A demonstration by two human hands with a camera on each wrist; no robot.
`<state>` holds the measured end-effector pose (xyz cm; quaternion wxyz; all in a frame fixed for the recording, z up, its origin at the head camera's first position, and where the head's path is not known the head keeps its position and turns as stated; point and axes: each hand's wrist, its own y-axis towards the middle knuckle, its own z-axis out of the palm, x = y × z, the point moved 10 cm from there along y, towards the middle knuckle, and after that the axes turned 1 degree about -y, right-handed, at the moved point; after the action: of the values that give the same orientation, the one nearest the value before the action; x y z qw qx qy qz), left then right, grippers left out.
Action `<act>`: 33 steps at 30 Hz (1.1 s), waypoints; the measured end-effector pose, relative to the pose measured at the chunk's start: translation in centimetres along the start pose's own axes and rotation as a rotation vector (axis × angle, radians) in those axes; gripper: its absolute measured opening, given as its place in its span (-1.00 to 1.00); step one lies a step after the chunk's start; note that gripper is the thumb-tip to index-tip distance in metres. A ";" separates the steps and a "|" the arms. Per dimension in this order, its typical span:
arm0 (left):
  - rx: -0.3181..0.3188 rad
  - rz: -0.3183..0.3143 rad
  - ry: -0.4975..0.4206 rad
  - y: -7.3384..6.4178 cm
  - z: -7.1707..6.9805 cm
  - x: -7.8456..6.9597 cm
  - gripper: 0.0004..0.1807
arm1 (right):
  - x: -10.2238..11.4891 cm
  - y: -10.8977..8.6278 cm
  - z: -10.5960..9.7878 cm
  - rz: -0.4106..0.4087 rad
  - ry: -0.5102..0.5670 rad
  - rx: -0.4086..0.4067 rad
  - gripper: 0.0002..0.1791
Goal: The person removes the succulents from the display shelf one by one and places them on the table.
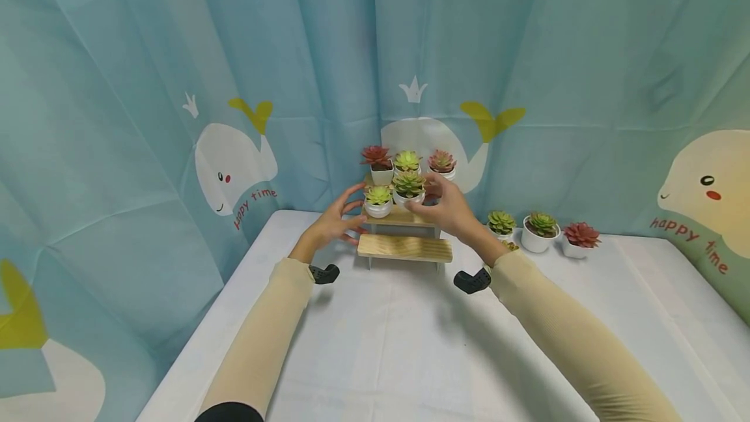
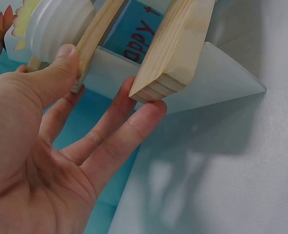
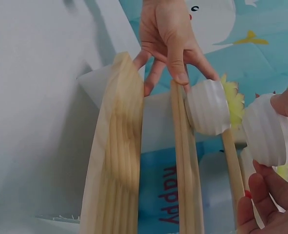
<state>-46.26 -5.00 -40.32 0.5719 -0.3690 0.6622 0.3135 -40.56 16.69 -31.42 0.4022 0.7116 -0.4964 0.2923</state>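
Note:
A tiered wooden stand [image 1: 404, 248] with white side panels stands against the curtain. My right hand [image 1: 450, 208] pinches the white ribbed pot of a green succulent [image 1: 409, 183], holding it raised over the middle step; the right wrist view shows a gap under this pot [image 3: 264, 129]. Beside it, a yellow-green succulent in a white pot [image 1: 378, 202] sits at the middle step's left end. My left hand [image 1: 335, 221] is spread at the stand's left side. In the left wrist view its thumb touches the middle board [image 2: 87, 51] and two fingertips touch the lower board [image 2: 170, 58].
On the top step are a red succulent [image 1: 377, 156], a light green one [image 1: 407, 161] and a pinkish one [image 1: 442, 161]. Several more potted succulents, including a green one [image 1: 540, 233] and a red one [image 1: 580, 239], stand on the white-covered table [image 1: 375, 357] to the right.

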 end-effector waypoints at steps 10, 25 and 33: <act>-0.005 -0.007 0.006 -0.1 0.0 0.1 -0.13 | -0.1 -0.6 -0.4 -0.003 0.009 0.008 -0.28; -0.011 -0.008 0.000 0.0 -0.1 0.2 -0.12 | -1.1 -2.3 -3.1 -0.022 -0.061 0.009 -0.31; 0.001 0.001 0.010 0.1 -0.1 0.1 -0.12 | -2.5 -3.9 -5.0 0.014 -0.102 0.007 -0.26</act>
<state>-46.43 -5.00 -40.40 0.5688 -0.3699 0.6653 0.3114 -37.85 22.96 -32.04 0.3716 0.7234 -0.5203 0.2604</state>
